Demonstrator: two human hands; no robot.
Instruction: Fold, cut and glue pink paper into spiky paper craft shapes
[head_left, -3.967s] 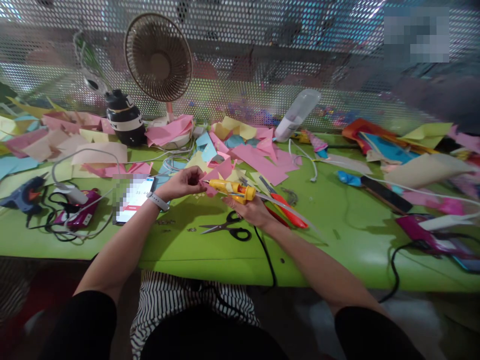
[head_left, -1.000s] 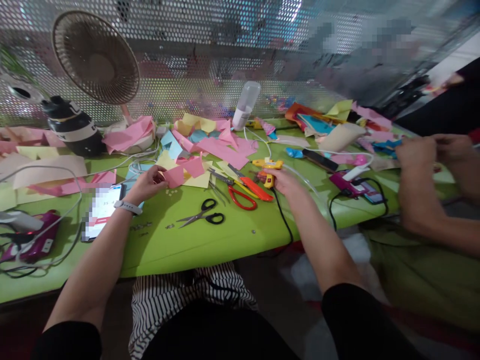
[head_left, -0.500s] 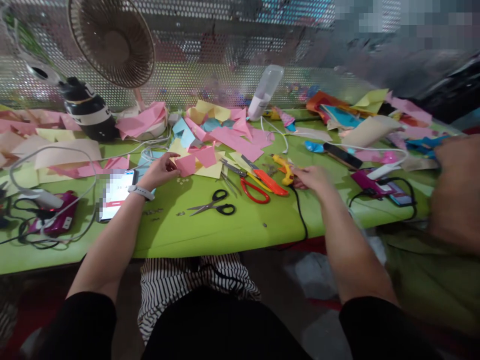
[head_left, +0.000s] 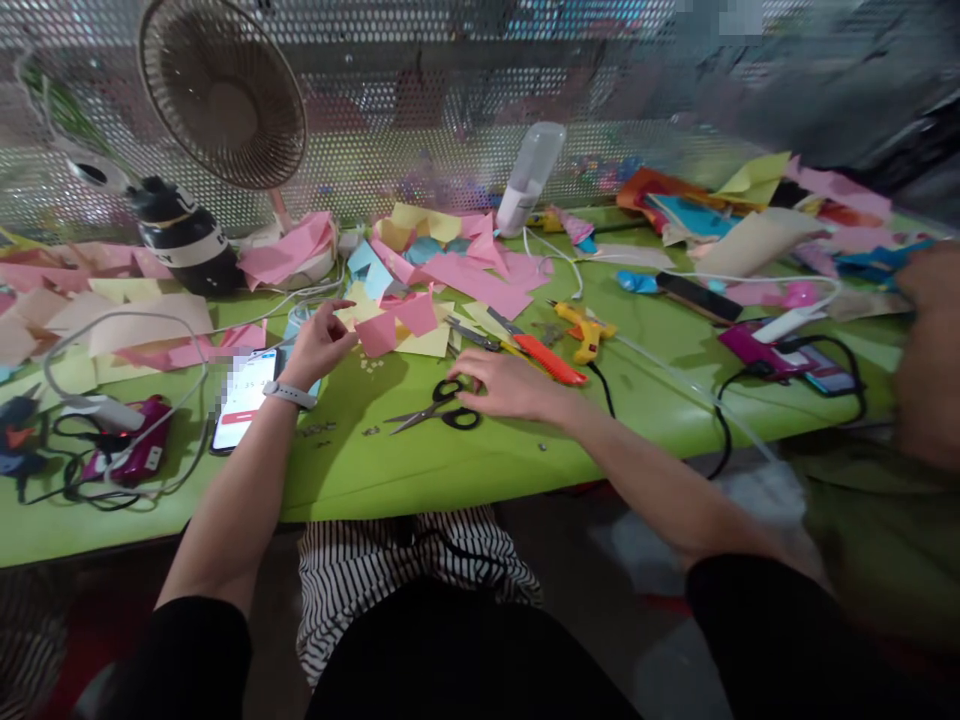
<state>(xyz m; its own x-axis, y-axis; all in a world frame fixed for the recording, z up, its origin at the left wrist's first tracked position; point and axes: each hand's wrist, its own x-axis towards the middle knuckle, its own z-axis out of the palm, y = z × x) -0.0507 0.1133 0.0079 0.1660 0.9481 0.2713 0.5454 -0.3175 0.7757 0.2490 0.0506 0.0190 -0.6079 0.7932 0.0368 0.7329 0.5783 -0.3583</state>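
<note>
My right hand (head_left: 502,385) is over the handles of the black scissors (head_left: 442,405), thumb and fingers apart around the upper handle ring. A firm grip is not visible. The scissors lie flat, blades spread and pointing left. My left hand (head_left: 324,345), with a band on the wrist, hovers at the pink paper piece (head_left: 376,335), fingers loosely bent and apart, nothing seen in them. A yellow glue gun (head_left: 589,335) lies on its side, right of my right hand. Behind that hand are a red-orange cutter (head_left: 551,360) and other scissors partly covered by it.
A lit phone (head_left: 244,400) lies beside my left forearm. Cables and a purple power bank (head_left: 139,440) are at the left, another purple device (head_left: 757,350) at the right. A fan (head_left: 225,95), a black bottle (head_left: 187,240) and coloured paper stand or lie behind. Another person's arm (head_left: 934,350) is at right.
My right hand has let go of the yellow glue gun and moved left to the black scissors. The glue gun now lies on the table. My left hand stays by the pink paper.
</note>
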